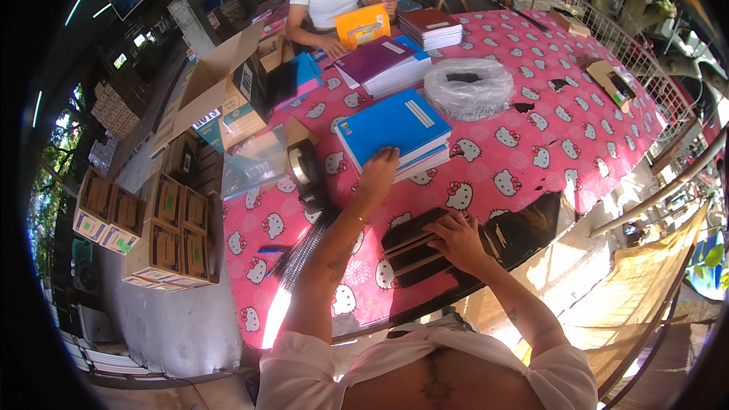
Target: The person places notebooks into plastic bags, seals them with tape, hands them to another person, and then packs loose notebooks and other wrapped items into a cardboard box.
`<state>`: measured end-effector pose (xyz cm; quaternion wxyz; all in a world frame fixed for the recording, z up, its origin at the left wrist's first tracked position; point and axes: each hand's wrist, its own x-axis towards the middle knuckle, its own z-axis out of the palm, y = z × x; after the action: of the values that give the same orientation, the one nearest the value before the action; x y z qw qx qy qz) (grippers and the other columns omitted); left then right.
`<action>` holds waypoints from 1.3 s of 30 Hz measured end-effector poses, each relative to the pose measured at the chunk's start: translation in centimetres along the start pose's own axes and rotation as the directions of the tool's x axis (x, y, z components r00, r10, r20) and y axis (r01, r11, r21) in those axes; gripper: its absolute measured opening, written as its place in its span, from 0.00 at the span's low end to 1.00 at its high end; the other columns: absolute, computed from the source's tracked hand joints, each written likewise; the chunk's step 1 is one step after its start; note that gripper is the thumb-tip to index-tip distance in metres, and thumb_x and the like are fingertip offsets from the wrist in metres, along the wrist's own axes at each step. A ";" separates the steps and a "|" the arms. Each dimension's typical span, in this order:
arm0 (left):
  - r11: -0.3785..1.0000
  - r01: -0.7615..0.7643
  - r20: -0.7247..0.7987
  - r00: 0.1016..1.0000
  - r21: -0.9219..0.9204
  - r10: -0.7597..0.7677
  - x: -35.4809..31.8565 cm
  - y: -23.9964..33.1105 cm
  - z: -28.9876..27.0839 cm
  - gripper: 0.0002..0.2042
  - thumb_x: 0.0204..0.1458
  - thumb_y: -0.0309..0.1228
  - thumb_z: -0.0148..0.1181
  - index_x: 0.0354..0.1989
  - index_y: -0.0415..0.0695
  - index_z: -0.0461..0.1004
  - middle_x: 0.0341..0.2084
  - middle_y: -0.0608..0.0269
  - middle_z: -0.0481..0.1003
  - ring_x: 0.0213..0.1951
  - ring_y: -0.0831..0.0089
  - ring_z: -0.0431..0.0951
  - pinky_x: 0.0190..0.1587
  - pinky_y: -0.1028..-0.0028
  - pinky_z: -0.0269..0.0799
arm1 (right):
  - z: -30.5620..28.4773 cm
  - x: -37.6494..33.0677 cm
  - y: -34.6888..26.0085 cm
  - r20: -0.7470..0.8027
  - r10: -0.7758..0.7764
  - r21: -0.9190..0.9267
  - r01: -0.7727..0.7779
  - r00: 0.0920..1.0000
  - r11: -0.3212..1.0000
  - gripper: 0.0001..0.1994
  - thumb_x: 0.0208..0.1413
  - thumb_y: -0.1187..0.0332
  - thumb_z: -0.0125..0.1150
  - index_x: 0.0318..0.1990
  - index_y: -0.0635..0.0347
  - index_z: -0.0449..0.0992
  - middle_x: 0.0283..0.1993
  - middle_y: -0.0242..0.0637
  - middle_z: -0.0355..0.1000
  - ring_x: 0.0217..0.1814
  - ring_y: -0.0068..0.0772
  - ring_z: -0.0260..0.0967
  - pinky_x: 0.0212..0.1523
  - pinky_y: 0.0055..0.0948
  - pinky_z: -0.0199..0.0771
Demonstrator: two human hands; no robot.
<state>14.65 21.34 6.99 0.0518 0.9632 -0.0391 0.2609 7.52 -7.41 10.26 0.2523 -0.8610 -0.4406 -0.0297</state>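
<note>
A stack of blue spiral notebooks (399,127) lies on the pink patterned table in front of me. My left hand (379,169) is at the near edge of this stack, its fingers curled over the top notebook. Closer to me, a black board with thin wooden strips (414,249) rests at the table's near edge. My right hand (457,240) lies on the right end of the strips, fingers spread, with nothing visible in it. Loose black spiral binding coils (307,247) lie to the left, beside a roll of tape (301,163).
Across the table a person (328,0) holds a yellow notebook (363,26). Purple notebooks (383,61), brown notebooks (430,28) and a plastic-wrapped roll (468,89) stand beyond the blue stack. An open carton (235,99) and stacked boxes (163,228) are on the left.
</note>
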 end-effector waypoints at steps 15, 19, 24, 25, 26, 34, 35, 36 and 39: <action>0.964 0.166 0.197 0.972 -0.207 -0.125 2.8 13.5 -27.4 0.10 0.58 0.34 0.59 0.41 0.41 0.78 0.30 0.49 0.79 0.32 0.50 0.79 0.36 0.60 0.73 | -7.7 5.1 10.8 0.081 -0.088 0.971 -0.058 0.993 0.232 0.27 0.55 0.70 0.69 0.62 0.57 0.65 0.51 0.34 0.73 0.49 0.25 0.71 0.51 0.28 0.73; 0.979 0.148 0.205 0.972 -0.138 -0.118 0.2 15.9 -27.2 0.10 0.58 0.32 0.60 0.40 0.39 0.77 0.30 0.49 0.79 0.32 0.51 0.79 0.34 0.60 0.72 | -3.9 1.5 12.1 0.048 0.023 0.939 -0.053 0.999 0.340 0.13 0.59 0.72 0.64 0.51 0.60 0.74 0.38 0.30 0.77 0.23 0.08 0.62 0.15 0.12 0.57; 0.985 0.086 0.150 0.987 -0.148 -0.064 -0.5 17.3 -26.1 0.07 0.57 0.30 0.61 0.40 0.40 0.76 0.30 0.51 0.79 0.31 0.51 0.79 0.31 0.60 0.72 | -3.0 1.3 12.3 -0.059 0.038 0.971 0.049 0.998 0.235 0.13 0.61 0.76 0.61 0.52 0.62 0.74 0.45 0.32 0.77 0.42 0.17 0.71 0.41 0.21 0.75; 0.985 0.100 0.148 0.986 -0.139 -0.079 -0.5 17.5 -26.1 0.07 0.57 0.30 0.61 0.39 0.40 0.76 0.30 0.51 0.79 0.30 0.51 0.79 0.31 0.60 0.71 | -3.0 1.3 12.3 -0.059 0.036 0.972 0.049 0.998 0.231 0.13 0.61 0.76 0.61 0.52 0.62 0.74 0.45 0.32 0.77 0.42 0.17 0.71 0.41 0.21 0.75; 0.986 0.102 0.150 0.985 -0.136 -0.081 -0.5 17.7 -26.3 0.07 0.57 0.30 0.61 0.39 0.40 0.76 0.30 0.51 0.79 0.30 0.51 0.79 0.31 0.60 0.71 | -2.9 1.3 12.4 -0.032 0.013 0.978 0.029 0.999 0.206 0.14 0.60 0.77 0.61 0.53 0.62 0.73 0.47 0.33 0.76 0.47 0.19 0.71 0.48 0.23 0.73; 0.998 0.061 0.168 0.984 -0.028 -0.056 -0.7 18.7 -27.3 0.08 0.55 0.30 0.62 0.41 0.43 0.76 0.26 0.54 0.77 0.27 0.54 0.78 0.28 0.60 0.71 | -1.4 1.2 11.0 0.039 0.051 0.991 -0.045 0.998 0.125 0.14 0.60 0.78 0.60 0.53 0.61 0.74 0.48 0.31 0.76 0.52 0.22 0.70 0.53 0.27 0.72; 0.998 0.069 0.184 0.981 -0.012 -0.066 -1.0 18.5 -27.0 0.08 0.54 0.30 0.62 0.41 0.43 0.76 0.26 0.54 0.77 0.27 0.54 0.77 0.28 0.61 0.71 | -1.5 1.0 11.1 0.092 0.034 0.986 -0.096 0.995 0.135 0.14 0.60 0.77 0.61 0.53 0.61 0.74 0.49 0.32 0.75 0.51 0.23 0.70 0.53 0.26 0.72; 0.998 0.065 0.172 0.983 -0.014 -0.062 -1.5 18.2 -26.5 0.08 0.54 0.30 0.62 0.41 0.43 0.76 0.26 0.54 0.77 0.27 0.54 0.77 0.28 0.61 0.71 | -1.7 1.0 11.3 0.141 0.018 0.978 -0.142 0.990 0.152 0.13 0.60 0.75 0.61 0.53 0.61 0.74 0.49 0.33 0.75 0.50 0.23 0.71 0.53 0.26 0.73; 0.995 0.083 0.156 0.984 0.054 -0.090 -4.4 17.6 -25.2 0.09 0.53 0.30 0.62 0.42 0.45 0.76 0.27 0.56 0.77 0.29 0.54 0.78 0.32 0.61 0.72 | -1.3 0.6 11.6 0.302 -0.005 0.914 -0.289 0.953 0.285 0.15 0.61 0.72 0.62 0.54 0.62 0.72 0.51 0.35 0.73 0.49 0.23 0.71 0.52 0.26 0.73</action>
<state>-3.52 7.15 27.80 0.0371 0.9826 0.0049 0.1822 17.05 -13.20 6.83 0.6570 -0.5757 -0.3205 0.3663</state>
